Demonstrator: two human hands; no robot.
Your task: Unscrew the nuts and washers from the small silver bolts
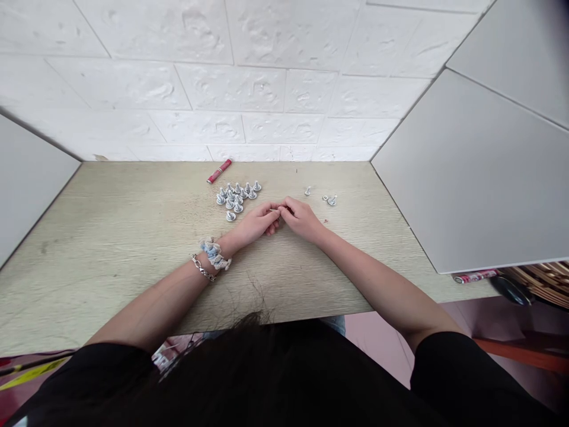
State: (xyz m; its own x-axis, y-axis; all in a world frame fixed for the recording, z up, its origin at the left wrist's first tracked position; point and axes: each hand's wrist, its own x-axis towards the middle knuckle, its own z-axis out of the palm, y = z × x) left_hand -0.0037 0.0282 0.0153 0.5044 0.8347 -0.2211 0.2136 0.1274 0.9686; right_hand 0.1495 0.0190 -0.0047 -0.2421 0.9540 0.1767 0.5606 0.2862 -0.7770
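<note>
1. Holding the left hand point(261, 223) and right hand point(299, 220) together over the middle of the table point(133, 255), somewhat nearer its back edge than its front edge.
2. Bunching thumbs and fingers in each grip, with fingertips meeting; perhaps pinching something small between them, but being unable to tell what, or whether anything at all.
3. Seeing a cluster of bolts point(230, 196) left of the hands, toward the back edge, mostly resting stem-up on broad washer-like bases.
4. Seeing a small bolt point(307, 191) toward the right edge, and farther that way another bolt point(332, 201), with a small metal piece point(325, 198) just beside it.
5. Seeing a red tube point(219, 171) lying aslant between the cluster and the back edge.
6. Judging the step in hand as fine fingertip handling, probably of one small part.
7. Judging the next move as calling for steadying with one grip and adjusting lightly with the other.
</note>
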